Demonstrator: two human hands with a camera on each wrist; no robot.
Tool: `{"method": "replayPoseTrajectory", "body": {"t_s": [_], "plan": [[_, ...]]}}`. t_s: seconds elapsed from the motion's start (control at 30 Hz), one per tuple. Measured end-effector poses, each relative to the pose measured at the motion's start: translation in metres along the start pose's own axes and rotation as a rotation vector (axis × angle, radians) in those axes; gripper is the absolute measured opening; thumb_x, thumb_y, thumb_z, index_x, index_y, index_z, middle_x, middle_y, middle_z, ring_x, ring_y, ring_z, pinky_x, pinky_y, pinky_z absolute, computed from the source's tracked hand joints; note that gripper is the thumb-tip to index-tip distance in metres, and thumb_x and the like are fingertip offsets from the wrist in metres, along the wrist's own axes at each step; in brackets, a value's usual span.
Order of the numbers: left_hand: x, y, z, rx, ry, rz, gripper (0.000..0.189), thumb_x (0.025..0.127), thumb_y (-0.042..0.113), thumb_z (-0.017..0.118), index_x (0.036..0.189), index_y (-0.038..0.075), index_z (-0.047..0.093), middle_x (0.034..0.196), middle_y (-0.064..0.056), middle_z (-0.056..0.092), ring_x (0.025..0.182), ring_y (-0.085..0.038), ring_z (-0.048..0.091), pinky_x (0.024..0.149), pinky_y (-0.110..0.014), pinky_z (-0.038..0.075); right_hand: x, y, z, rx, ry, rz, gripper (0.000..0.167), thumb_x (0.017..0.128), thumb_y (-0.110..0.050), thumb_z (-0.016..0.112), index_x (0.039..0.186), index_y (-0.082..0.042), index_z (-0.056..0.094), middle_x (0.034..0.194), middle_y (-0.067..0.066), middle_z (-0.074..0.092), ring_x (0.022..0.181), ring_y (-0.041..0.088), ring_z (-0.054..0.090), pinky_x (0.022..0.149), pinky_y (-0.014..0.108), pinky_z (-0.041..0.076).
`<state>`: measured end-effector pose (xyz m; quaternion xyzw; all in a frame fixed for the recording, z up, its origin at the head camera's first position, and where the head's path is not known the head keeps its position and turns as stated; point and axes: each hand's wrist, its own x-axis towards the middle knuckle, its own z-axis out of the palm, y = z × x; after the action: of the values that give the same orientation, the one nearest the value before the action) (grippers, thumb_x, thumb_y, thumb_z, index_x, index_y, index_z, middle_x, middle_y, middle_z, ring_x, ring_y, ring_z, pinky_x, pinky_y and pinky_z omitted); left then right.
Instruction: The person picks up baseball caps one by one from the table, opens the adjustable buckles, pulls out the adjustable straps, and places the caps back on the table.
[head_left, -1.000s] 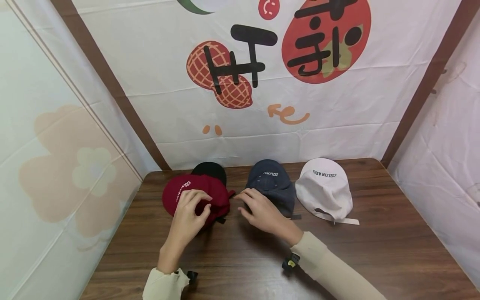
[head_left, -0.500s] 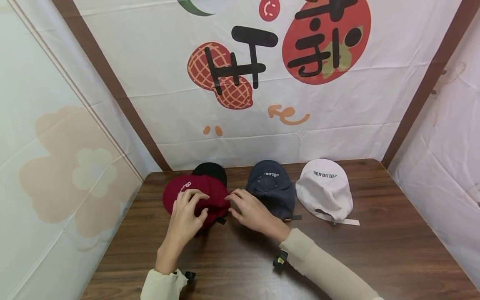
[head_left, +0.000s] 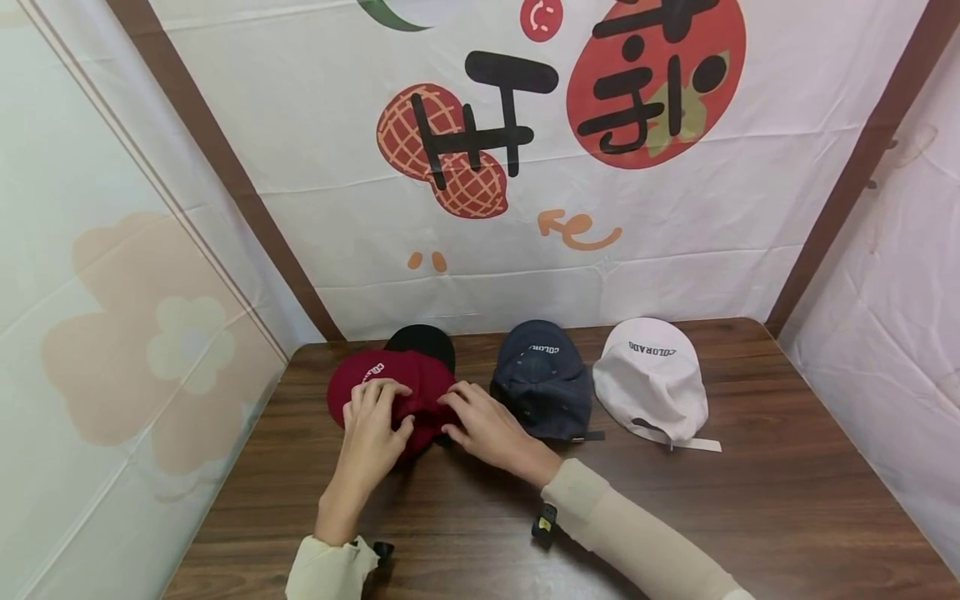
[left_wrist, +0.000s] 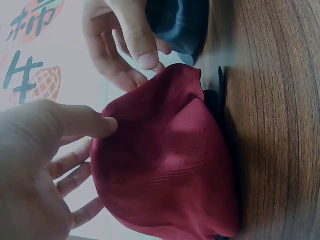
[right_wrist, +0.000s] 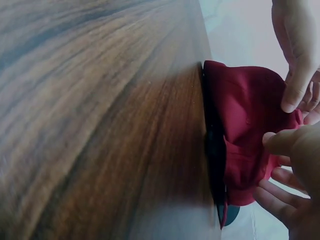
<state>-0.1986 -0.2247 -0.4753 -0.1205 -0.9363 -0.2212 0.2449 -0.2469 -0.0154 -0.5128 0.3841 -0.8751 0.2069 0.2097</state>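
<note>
A burgundy baseball cap (head_left: 427,367) with white lettering lies on the table at the left, its crown towards me in both wrist views. My left hand (head_left: 372,429) holds the cap's crown, the thumb (left_wrist: 102,125) on the near face and the fingers behind. From the right, my right hand (head_left: 491,429) pinches the cap's other side; its thumb (right_wrist: 277,142) lies on the cloth and the fingers curve round the edge. Part of the crown is hidden under both hands. Beyond it a black cap brim (head_left: 423,337) shows; whose it is, I cannot tell.
A navy cap (head_left: 543,383) sits just right of my right hand, its dark strap pointing right. Further right is a white cap (head_left: 651,375) with a loose white strap (head_left: 697,444). Behind the wooden table (head_left: 675,517) hangs a printed white curtain (head_left: 525,283).
My right hand has moved left, away from the navy cap, and now meets the burgundy cap's right side. The left hand stays almost where it was on that cap.
</note>
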Motion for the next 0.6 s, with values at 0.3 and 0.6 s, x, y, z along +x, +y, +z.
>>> {"method": "replayPoseTrajectory", "body": {"t_s": [0.3, 0.6], "plan": [[0.0011, -0.0006, -0.0001, 0.031, 0.055, 0.055, 0.027, 0.083, 0.002, 0.086, 0.102, 0.010, 0.069, 0.120, -0.013, 0.067, 0.120, -0.037, 0.053, 0.087, -0.051, 0.041, -0.0004, 0.0034, 0.0085, -0.052, 0.006, 0.035, 0.025, 0.100, -0.026, 0.077, 0.122, -0.016, 0.072, 0.120, -0.001, 0.068, 0.108, 0.015, 0.065, 0.086, 0.028, 0.059], [0.0028, 0.0010, -0.0022, 0.002, 0.164, 0.117, 0.028, 0.081, -0.002, 0.084, 0.103, 0.008, 0.069, 0.114, -0.014, 0.070, 0.110, -0.036, 0.059, 0.079, -0.045, 0.044, -0.0056, 0.0095, 0.0079, -0.065, 0.051, 0.034, 0.012, 0.102, -0.024, 0.075, 0.112, -0.018, 0.073, 0.110, -0.003, 0.068, 0.097, 0.012, 0.065, 0.079, 0.025, 0.058]]}}
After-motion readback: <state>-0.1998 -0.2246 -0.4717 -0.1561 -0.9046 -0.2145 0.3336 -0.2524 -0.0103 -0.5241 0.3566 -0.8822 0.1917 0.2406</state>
